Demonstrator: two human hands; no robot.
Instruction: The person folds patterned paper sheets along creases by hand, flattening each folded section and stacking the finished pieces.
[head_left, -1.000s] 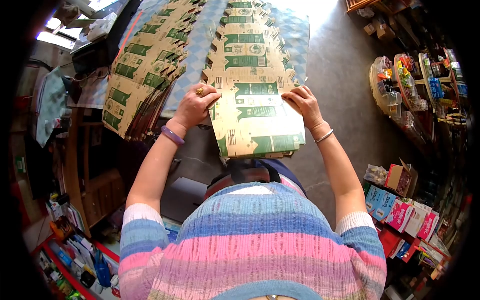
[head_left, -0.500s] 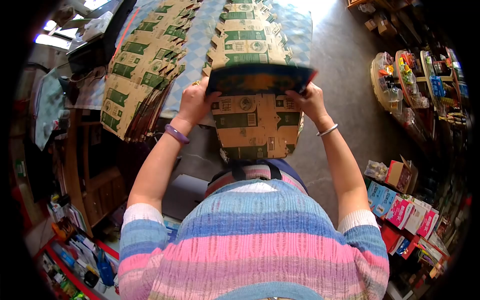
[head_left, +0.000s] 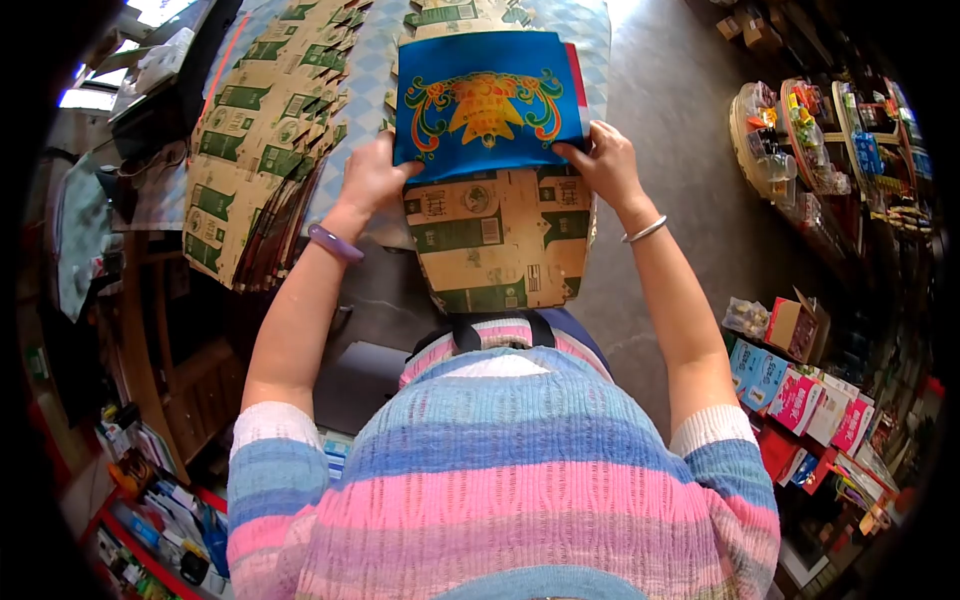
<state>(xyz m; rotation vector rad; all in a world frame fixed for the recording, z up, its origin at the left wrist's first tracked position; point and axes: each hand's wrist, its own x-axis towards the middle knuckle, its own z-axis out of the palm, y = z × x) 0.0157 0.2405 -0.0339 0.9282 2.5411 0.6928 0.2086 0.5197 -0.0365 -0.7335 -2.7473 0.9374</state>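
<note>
A blue printed sheet [head_left: 490, 100] with a gold, orange and green ornament is raised above the cardboard. My left hand [head_left: 375, 172] grips its lower left corner, thumb on the front. The lower right corner is pinched by my right hand [head_left: 605, 165]. Below the sheet, close to my waist, lies a stack of green-and-brown printed cardboard [head_left: 500, 245]. More overlapping cardboard pieces [head_left: 460, 12] show beyond the sheet's top edge. The sheet hides the part between them.
Another row of overlapping cardboard [head_left: 240, 140] lies at the left on a blue-and-white checked cloth [head_left: 375, 60]. Shelves of packaged goods [head_left: 820, 150] stand at the right. Pink and blue boxes [head_left: 795, 400] sit at the lower right.
The sheet has turned over from its cardboard-coloured side to its blue side, now facing me. Both hands have moved slightly up with it, uncovering the cardboard stack below.
</note>
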